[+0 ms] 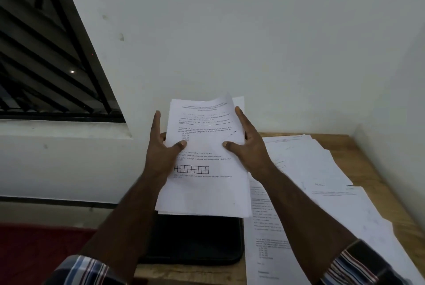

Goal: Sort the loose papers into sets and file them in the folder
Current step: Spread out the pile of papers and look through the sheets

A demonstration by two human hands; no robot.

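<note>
Papers — a white printed stack (pixel 203 169) — are held upright above the black folder (pixel 195 238) on the wooden table (pixel 368 158). Left hand (pixel 161 146) and right hand (pixel 248 144) pinch its side edges, thumbs in front, fingers behind. More loose white sheets (pixel 310 169) lie right; their print is blurred, and the folder is partly hidden.

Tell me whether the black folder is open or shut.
Shut, apparently: the black folder lies flat on the table, no pages visible inside, partly hidden by the held papers.
</note>
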